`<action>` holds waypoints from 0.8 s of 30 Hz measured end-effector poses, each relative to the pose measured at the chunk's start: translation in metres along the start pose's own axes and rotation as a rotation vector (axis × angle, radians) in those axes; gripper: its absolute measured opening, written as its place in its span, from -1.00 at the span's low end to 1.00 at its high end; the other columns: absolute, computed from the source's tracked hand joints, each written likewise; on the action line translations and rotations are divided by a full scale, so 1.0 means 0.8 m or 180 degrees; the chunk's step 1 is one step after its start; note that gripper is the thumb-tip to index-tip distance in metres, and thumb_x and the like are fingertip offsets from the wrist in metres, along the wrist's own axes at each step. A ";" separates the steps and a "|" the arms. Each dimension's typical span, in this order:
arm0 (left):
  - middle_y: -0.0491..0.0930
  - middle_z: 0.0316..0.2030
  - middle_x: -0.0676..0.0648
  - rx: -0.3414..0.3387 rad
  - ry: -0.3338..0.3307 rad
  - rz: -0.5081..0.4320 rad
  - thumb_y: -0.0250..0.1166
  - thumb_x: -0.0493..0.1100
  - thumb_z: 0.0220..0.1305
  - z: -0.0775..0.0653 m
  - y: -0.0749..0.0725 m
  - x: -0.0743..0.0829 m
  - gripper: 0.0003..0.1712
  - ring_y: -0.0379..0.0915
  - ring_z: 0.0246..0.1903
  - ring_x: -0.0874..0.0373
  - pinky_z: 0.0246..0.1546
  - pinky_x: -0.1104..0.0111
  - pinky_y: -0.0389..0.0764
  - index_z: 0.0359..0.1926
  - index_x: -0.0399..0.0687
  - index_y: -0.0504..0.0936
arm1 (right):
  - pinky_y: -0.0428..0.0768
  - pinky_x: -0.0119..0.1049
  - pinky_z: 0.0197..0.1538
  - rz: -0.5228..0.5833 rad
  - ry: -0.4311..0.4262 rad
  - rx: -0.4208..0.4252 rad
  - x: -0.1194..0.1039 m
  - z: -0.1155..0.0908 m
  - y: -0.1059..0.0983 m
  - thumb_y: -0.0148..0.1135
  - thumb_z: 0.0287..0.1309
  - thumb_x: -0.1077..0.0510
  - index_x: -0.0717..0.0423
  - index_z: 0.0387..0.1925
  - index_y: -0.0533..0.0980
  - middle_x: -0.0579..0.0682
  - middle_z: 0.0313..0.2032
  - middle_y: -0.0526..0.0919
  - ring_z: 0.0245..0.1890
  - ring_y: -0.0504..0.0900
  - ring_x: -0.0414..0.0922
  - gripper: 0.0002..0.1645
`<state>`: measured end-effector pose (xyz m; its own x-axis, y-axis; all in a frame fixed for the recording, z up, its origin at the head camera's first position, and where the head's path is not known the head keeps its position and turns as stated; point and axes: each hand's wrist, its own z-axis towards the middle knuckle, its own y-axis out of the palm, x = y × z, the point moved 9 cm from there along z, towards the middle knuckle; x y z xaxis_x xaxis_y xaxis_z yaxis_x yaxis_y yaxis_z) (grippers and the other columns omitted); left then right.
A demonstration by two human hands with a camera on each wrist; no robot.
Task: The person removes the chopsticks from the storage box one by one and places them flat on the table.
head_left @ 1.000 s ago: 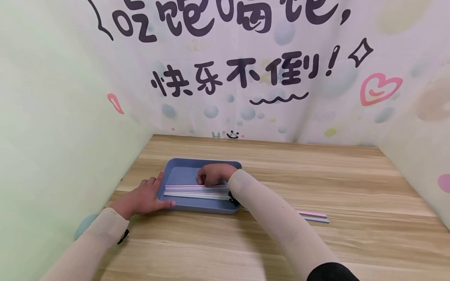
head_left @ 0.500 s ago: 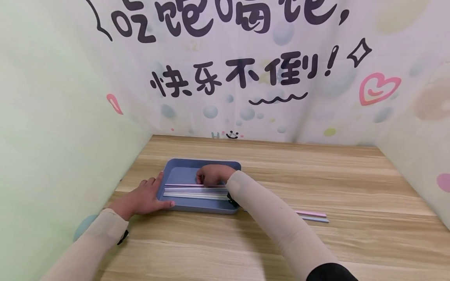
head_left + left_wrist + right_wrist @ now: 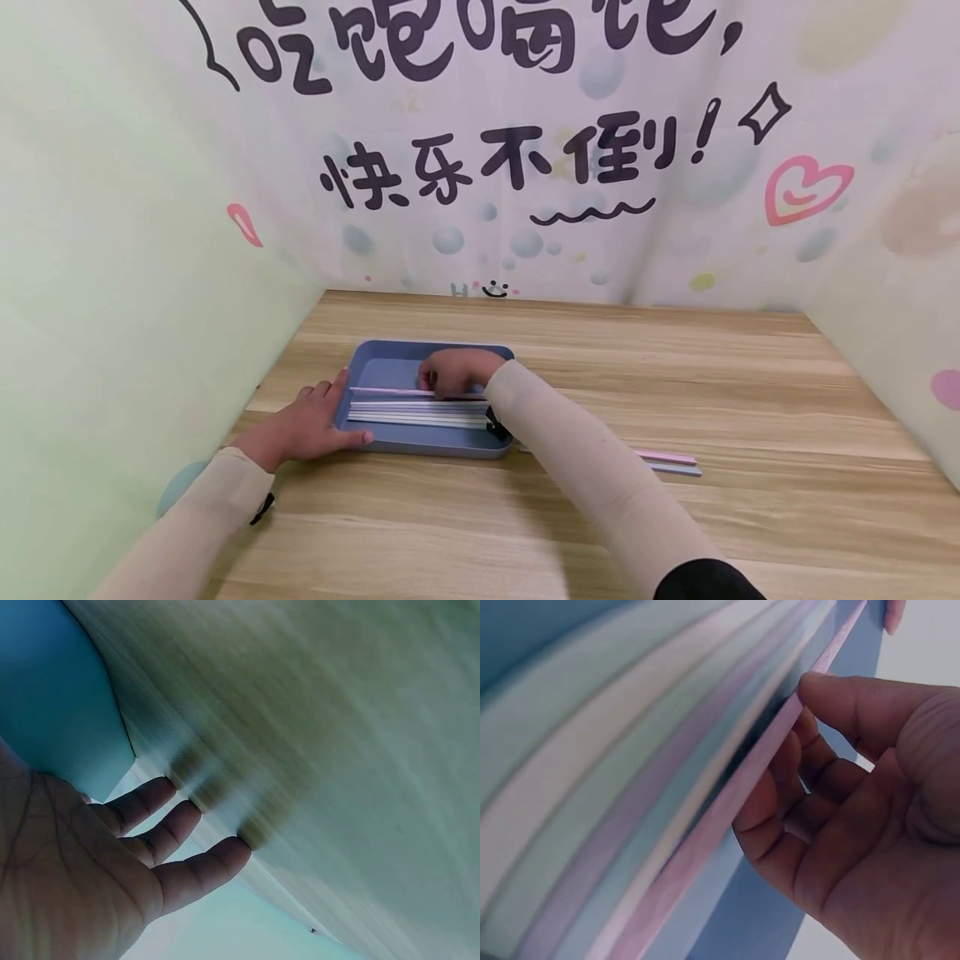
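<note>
A blue rectangular tray (image 3: 397, 350) lies on the table, holding several pastel chopsticks (image 3: 416, 414) side by side along its front half. Thumb and fingers of my right hand (image 3: 459, 372) pinch a pink chopstick (image 3: 705, 838) partway along its length, behind the row and apart from it. Part of that chopstick is hidden by the hand and wrist in the head view. At the tray's left end, my left hand (image 3: 311, 419) rests with fingers spread, thumb across the front-left corner. Its fingertips (image 3: 244, 847) touch the table in the left wrist view.
Two more chopsticks, one pink (image 3: 667, 457) and one blue (image 3: 675, 469), lie on the wooden table (image 3: 750, 392) right of the tray, partly covered by the right forearm. A pale wall (image 3: 150, 250) borders the left side, and a printed curtain (image 3: 480, 242) hangs behind.
The pink chopstick, pinched by the right hand, has moved away from the row toward the back of the tray, and its left end now sits farther back. The left hand stays in place.
</note>
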<state>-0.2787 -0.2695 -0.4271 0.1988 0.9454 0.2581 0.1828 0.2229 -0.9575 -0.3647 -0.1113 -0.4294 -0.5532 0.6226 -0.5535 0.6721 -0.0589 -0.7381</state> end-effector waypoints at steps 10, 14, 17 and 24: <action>0.23 0.26 -0.56 -0.0064 -0.0053 -0.0015 0.20 0.57 0.08 -0.001 0.000 0.000 0.44 0.17 0.22 -0.45 0.15 -0.17 0.35 0.49 -0.48 -0.14 | 0.42 -0.34 -0.31 -0.0002 -0.0180 0.0047 -0.014 -0.015 -0.016 0.14 0.25 0.37 0.19 -0.12 0.56 -0.01 -0.28 0.53 -0.35 0.44 -0.16 -0.80; 0.22 0.26 -0.56 -0.0073 -0.0059 -0.0020 0.19 0.59 0.07 -0.001 0.001 -0.001 0.46 0.17 0.21 -0.45 0.15 -0.17 0.35 0.49 -0.49 -0.15 | 0.42 -0.34 -0.29 0.0020 -0.0253 0.0025 -0.022 -0.025 -0.022 0.16 0.21 0.39 0.21 -0.09 0.57 -0.05 -0.34 0.49 -0.34 0.44 -0.15 -0.76; 0.23 0.25 -0.56 -0.0077 -0.0052 -0.0015 0.19 0.58 0.08 -0.001 0.002 0.000 0.45 0.18 0.21 -0.45 0.15 -0.17 0.35 0.49 -0.49 -0.14 | 0.42 -0.35 -0.31 0.0059 -0.0334 0.0013 -0.029 -0.036 -0.027 0.16 0.20 0.41 0.27 -0.06 0.56 -0.06 -0.36 0.48 -0.37 0.43 -0.16 -0.74; 0.23 0.24 -0.58 -0.0038 -0.0025 -0.0007 0.21 0.54 0.10 -0.003 0.000 0.002 0.41 0.18 0.20 -0.48 0.14 -0.19 0.34 0.48 -0.50 -0.13 | 0.46 -0.32 -0.32 0.0337 -0.0425 -0.0032 -0.032 -0.066 -0.035 0.13 0.22 0.43 0.32 -0.02 0.52 0.04 -0.28 0.51 -0.35 0.44 -0.12 -0.72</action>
<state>-0.2759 -0.2689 -0.4261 0.1909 0.9468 0.2591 0.1946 0.2222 -0.9554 -0.3437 -0.0845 -0.3744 -0.5390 0.5041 -0.6749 0.7348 -0.1104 -0.6693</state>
